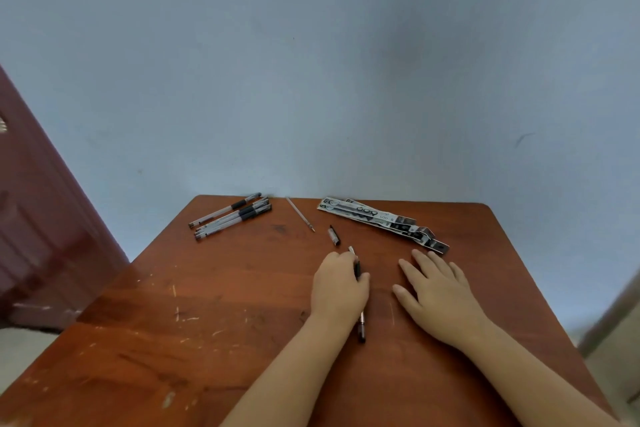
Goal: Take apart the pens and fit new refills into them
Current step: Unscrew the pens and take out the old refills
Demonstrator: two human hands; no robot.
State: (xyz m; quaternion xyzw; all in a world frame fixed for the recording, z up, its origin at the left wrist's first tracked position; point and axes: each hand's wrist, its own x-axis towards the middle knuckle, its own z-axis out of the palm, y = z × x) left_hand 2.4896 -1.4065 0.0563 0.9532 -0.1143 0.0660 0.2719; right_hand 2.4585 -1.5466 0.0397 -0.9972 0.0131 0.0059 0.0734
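L hand (341,282) grips a pen (360,302), fingers curled round it near mid-table. The pen runs roughly front-to-back: its tip end pokes out past the fingertips twd the far edge, its rear end sticks out below the wrist twd the near edge. Black grip section shows btwn thumb and fingers.

R hand (438,291) lies flat on the wooden table (207,340), palm down, fingers spread wide & straight, holding nothing. It sits just right of the L hand, apart from it, fingertips near the low end of the refill packs (381,220).

Pen cap (334,235), black & clear, lies loose on the table just beyond the L hand's fingertips, not touching them. A bare refill (300,214), thin & pale w/ a metal tip, lies diagonal near the far edge, tip pointing twd the cap.

Group of assembled pens (230,217), approx 4, lies bunched at the far-left corner, side by side, black grips twd the far edge. Refill packs are stacked flat along the far edge on the right, slanting twd the right edge; print too blurry to read.

Table top is scratched, esp. front-left. Blue-grey wall (311,62) behind the far edge; dark red door (41,218) at left.
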